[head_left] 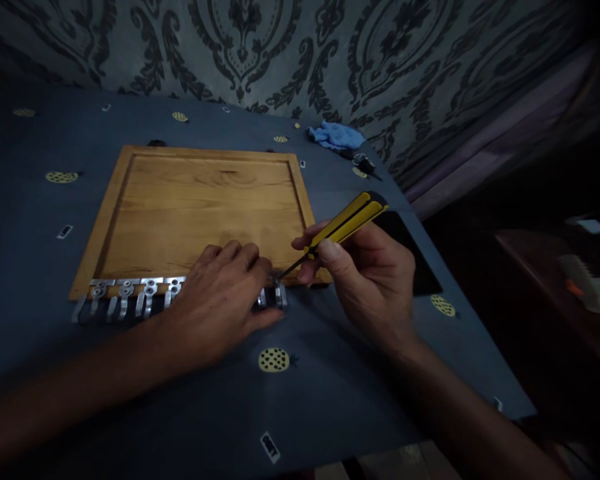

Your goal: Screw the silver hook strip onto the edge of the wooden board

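A shallow wooden tray-like panel (205, 200) with a raised frame lies on the table. Along its near edge runs a metal hook rail (150, 288) with several hooks. My left hand (225, 293) lies over the rail's right half, fingers bent over the near frame and thumb stretched below; it covers part of the rail and whatever its fingers press. In my right hand (370, 280) is a yellow and black screwdriver (350, 220), held tilted between thumb and fingers. Its tip reaches the rail's right end, by the last hook; a screw there is too small to make out.
On the blue tablecloth (280, 413), printed with pineapples, a dark flat object (410, 253) lies beyond my right hand. A blue cloth (336, 136) and a ring of keys (364, 163) sit at the back right. A patterned wall covering (260, 53) rises behind the table.
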Demonstrator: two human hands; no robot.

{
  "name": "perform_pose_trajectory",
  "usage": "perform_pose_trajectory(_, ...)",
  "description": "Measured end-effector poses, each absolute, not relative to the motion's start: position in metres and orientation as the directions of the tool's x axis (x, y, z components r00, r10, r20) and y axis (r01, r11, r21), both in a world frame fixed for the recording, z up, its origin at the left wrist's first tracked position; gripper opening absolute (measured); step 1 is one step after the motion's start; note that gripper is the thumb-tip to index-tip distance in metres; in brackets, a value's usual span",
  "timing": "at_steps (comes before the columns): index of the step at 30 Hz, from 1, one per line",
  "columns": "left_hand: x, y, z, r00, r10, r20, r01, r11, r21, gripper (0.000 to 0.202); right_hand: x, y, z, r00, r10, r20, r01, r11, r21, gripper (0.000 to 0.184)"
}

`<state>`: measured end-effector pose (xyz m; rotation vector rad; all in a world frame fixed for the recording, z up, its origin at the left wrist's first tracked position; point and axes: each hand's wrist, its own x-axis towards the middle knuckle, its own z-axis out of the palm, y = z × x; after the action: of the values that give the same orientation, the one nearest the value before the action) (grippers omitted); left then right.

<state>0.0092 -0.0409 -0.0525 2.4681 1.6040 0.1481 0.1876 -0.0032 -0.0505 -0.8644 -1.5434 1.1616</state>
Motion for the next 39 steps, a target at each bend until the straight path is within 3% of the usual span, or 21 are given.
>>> perform_pose_trajectory(32, 0.0125, -0.0424, -0.0525, 0.399, 0.916, -0.033, 0.897, -0.382, 0.223, 0.039, 0.1848, -0.0045, -0.0492, -0.210, 0.929, 0.305, 0.035, 0.319, -0.947, 0.015)
perform_pose_trajectory(39, 0.0131, -0.0419, -0.0541, 0.401, 0.916, -0.011, 0.892, -0.388, 0.234, 0.040, 0.1897, -0.0062, -0.0474, -0.261, 0.926, 0.272, 0.019, 0.286, -0.958, 0.017)
